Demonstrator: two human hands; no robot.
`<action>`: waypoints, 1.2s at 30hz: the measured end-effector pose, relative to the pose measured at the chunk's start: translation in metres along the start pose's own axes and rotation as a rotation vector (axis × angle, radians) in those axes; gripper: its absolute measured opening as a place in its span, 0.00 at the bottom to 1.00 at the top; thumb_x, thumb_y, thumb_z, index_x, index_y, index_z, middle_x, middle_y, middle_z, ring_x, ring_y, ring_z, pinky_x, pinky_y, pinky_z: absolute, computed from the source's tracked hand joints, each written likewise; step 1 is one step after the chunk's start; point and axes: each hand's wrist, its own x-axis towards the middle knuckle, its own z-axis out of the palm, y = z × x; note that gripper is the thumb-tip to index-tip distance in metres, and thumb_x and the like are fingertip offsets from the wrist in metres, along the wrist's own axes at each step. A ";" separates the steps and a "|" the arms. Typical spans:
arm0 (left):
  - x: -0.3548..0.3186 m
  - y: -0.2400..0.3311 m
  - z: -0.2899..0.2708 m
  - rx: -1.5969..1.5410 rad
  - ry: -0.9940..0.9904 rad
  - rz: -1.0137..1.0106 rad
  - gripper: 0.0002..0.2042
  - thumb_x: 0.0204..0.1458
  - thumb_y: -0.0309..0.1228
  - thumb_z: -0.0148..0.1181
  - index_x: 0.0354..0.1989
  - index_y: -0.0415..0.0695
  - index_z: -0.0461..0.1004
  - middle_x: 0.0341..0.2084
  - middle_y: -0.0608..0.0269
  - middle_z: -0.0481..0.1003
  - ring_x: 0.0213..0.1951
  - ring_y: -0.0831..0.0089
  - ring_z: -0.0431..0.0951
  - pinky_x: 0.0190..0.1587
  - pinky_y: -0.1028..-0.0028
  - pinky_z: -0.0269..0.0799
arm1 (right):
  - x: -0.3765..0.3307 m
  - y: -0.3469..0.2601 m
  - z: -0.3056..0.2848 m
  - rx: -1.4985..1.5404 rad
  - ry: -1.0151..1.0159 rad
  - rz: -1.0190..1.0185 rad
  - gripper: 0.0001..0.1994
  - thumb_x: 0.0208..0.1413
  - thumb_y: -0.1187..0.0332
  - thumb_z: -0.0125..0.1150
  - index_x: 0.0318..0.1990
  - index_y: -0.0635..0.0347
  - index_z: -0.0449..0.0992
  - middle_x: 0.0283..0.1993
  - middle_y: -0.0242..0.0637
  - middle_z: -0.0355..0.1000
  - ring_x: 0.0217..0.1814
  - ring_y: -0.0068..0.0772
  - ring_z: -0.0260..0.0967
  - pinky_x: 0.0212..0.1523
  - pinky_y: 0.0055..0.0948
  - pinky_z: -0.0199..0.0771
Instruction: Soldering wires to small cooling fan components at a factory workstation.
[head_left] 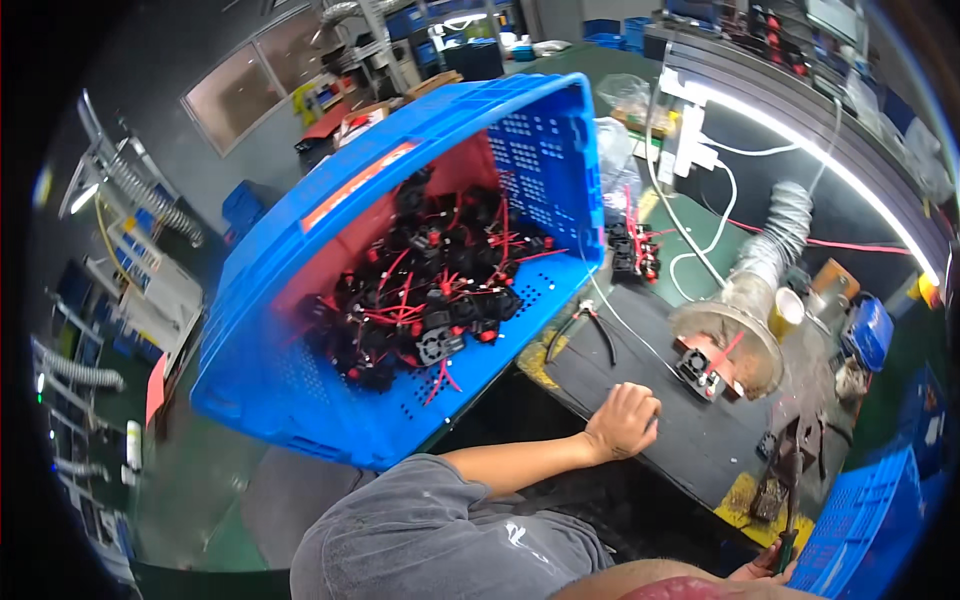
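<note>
My left hand (622,420) is closed at the near edge of the dark work mat (655,345). A small dark bit shows at its fingers, too little to name. At the lower right, my right hand (762,566) is wrapped round the dark green handle of a soldering iron (789,540). Its shaft points up toward a soiled metal stand (770,497). Beyond my left hand, a small black fan with a red wire (698,374) lies at the mouth of a fume extraction hood (735,325). Pliers (588,330) with dark handles rest on the mat, handles spread.
A large blue crate (390,425), tilted, holds a heap of black fans with red wires (430,290). More fans (632,250) stand at the mat's far side. A flexible duct (785,225), a lit tube lamp (800,135) and another blue crate (862,525) bound the right.
</note>
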 end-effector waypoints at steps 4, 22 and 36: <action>-0.008 -0.002 -0.001 0.033 0.028 -0.012 0.15 0.40 0.29 0.63 0.37 0.43 0.68 0.36 0.56 0.66 0.38 0.58 0.69 0.42 0.63 0.65 | 0.018 0.002 0.047 -0.139 0.044 -0.046 0.20 0.62 0.63 0.55 0.55 0.70 0.69 0.48 0.48 0.74 0.46 0.39 0.77 0.42 0.21 0.85; -0.143 0.083 0.140 -0.510 -1.557 0.122 0.21 0.57 0.38 0.43 0.47 0.31 0.70 0.51 0.29 0.69 0.51 0.39 0.72 0.53 0.51 0.69 | -0.092 -0.044 0.112 -0.015 0.295 -0.214 0.17 0.62 0.62 0.55 0.48 0.70 0.71 0.43 0.48 0.75 0.42 0.40 0.76 0.45 0.30 0.79; -0.165 0.139 0.155 -0.355 -1.407 -0.264 0.31 0.51 0.55 0.56 0.53 0.40 0.72 0.58 0.42 0.62 0.61 0.48 0.60 0.60 0.49 0.60 | -0.110 -0.085 0.093 -0.158 0.351 -0.377 0.17 0.62 0.62 0.53 0.47 0.72 0.71 0.42 0.56 0.76 0.41 0.44 0.79 0.42 0.30 0.84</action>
